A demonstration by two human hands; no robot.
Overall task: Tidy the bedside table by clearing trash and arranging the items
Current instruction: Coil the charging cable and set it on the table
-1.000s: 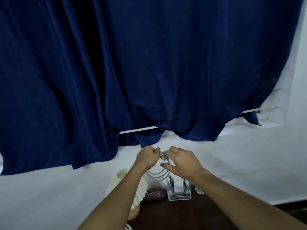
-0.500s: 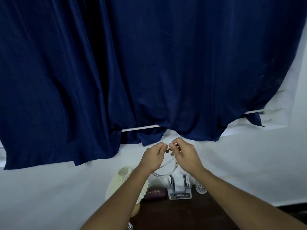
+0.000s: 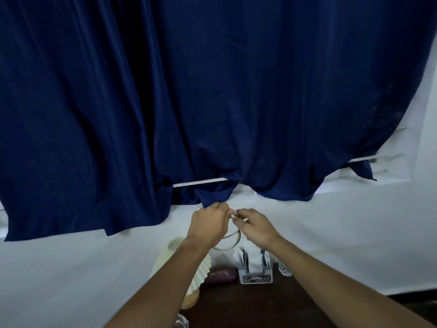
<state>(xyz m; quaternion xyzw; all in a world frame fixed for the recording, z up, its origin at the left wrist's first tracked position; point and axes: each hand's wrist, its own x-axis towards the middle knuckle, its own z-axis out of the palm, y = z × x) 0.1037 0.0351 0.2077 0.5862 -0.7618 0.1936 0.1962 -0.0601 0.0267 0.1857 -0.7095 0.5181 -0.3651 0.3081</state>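
Navy curtain (image 3: 212, 91) fills upper frame, hanging in deep folds, hem uneven, dropping lowest at left. White rod (image 3: 201, 182) shows at centre below gathered folds; another stretch at right edge, near curtain's loose corner. White sill (image 3: 354, 183) at right, partly covered by curtain. White wall (image 3: 343, 233) across lower frame, plain, bluish in dim light. Dark strip along wall foot at lower right corner; too dark to tell what it is.
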